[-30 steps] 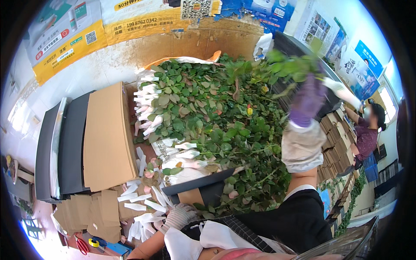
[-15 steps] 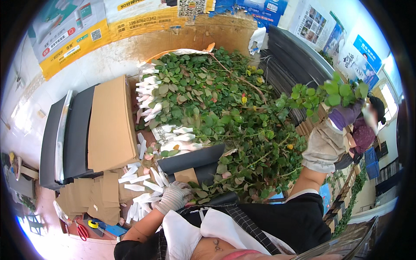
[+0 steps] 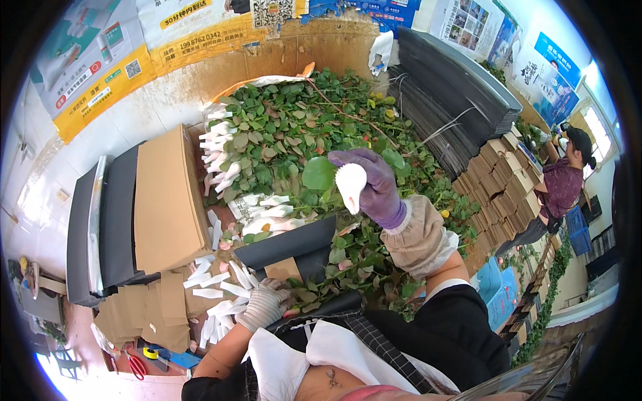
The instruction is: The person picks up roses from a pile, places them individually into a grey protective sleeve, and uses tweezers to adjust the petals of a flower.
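My right hand (image 3: 374, 187), in a purple glove with a beige oversleeve, grips a rose in a white mesh sleeve (image 3: 351, 188). Its covered head faces me, a large green leaf (image 3: 319, 174) beside it. Down at the near edge, my left hand (image 3: 266, 305) wears a pale striped glove. The fingers are curled in, next to a pink bud (image 3: 290, 312) and leafy stems; what they hold is hidden. Loose white sleeves (image 3: 217, 293) lie left of that hand. Behind, leafy roses (image 3: 287, 134) are heaped, several heads sleeved in white (image 3: 217, 140).
A black board (image 3: 287, 242) lies before the heap. Upright cardboard (image 3: 168, 200) stands left, with flat cardboard pieces (image 3: 144, 311) and red scissors (image 3: 136, 366) below. Stacked black sheets (image 3: 448, 100) and cardboard (image 3: 498, 187) rise on the right. A co-worker (image 3: 565, 180) stands beyond.
My right hand has swung from the far right to the middle, bringing the sleeved rose up before me. My left hand has stayed about where it was. The view has shifted slightly.
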